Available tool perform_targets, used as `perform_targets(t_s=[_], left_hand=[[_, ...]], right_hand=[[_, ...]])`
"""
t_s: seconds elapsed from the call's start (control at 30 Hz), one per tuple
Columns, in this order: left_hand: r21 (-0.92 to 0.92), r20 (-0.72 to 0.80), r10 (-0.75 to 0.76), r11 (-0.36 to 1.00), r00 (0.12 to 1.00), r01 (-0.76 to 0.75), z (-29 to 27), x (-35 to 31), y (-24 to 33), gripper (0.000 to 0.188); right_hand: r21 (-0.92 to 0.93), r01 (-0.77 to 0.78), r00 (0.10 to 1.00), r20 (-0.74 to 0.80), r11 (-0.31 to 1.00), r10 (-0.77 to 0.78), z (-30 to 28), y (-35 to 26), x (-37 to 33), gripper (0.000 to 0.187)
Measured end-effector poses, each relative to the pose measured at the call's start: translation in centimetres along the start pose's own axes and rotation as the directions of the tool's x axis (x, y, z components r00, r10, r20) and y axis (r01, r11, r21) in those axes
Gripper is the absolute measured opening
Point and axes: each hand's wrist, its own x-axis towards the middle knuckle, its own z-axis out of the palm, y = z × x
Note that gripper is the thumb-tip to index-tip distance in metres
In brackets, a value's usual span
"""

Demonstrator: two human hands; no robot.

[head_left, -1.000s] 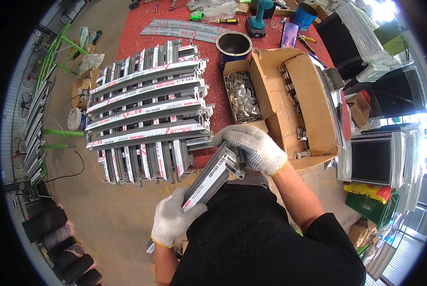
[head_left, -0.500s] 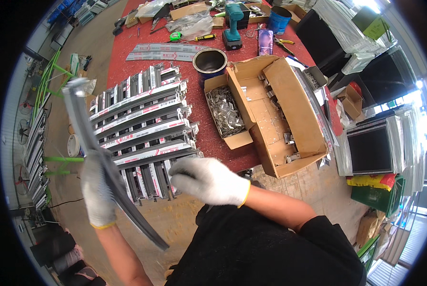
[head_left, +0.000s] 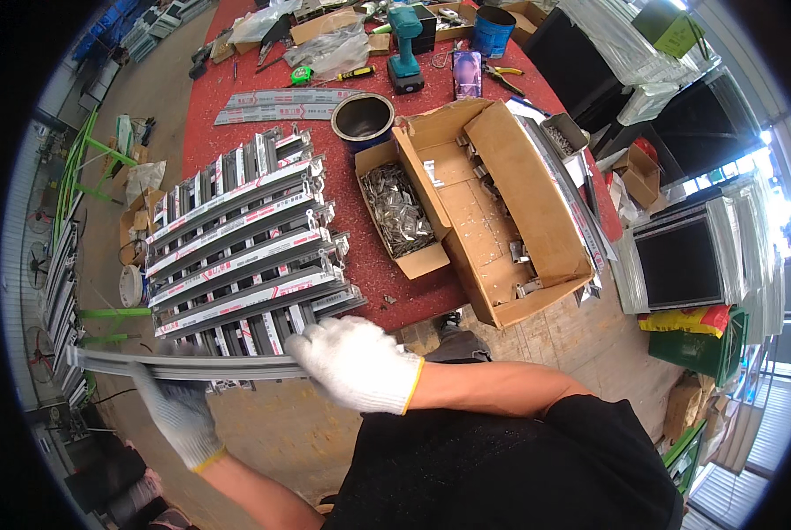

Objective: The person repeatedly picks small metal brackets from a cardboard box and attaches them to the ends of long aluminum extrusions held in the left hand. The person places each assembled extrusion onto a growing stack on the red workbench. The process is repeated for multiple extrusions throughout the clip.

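Metal bar has swung from steep to nearly level since half a second ago; right hand, bent and off the bar then, is now on its right end, fingers curled closed round it; left hand is under the bar's left part, blurred, fingers running up behind it; cannot tell how far they are closed or whether they grip; both hands in white knit gloves; bar sits in front of the person, across the near edge of the bar stack, left end reaching out past the stack; stack is crossed layers with white-and-red film, on the red table; right of it, a small carton of shiny metal clips, then a bigger open carton with a few metal pieces inside; dark pot just behind the small carton; farther back, flat grey strips, tape measure, screwdriver, cordless drill, phone, pliers.
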Motion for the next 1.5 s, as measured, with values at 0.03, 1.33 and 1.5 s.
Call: perform_targets(t_s=[0.03,1.33,1.5], left_hand=[[0.315,0.025,-0.037,0.949,0.999,0.028,-1.1,-1.4,1.1,0.052],[0.862,0.427,-0.613,0.499,0.665,-0.093,-3.9,-11.9,-8.5,0.037],[0.858,0.390,-0.605,0.513,0.695,-0.034,-4.8,-12.3,-9.6,0.037]], right_hand=[[-0.019,0.015,0.999,0.031,1.000,-0.014,-0.3,0.5,-0.3,0.023],[-0.754,0.311,0.687,0.599,0.579,0.411,-5.9,23.8,11.5,0.021],[-0.756,0.326,0.687,0.602,0.568,0.407,-5.7,24.9,11.1,0.021]])
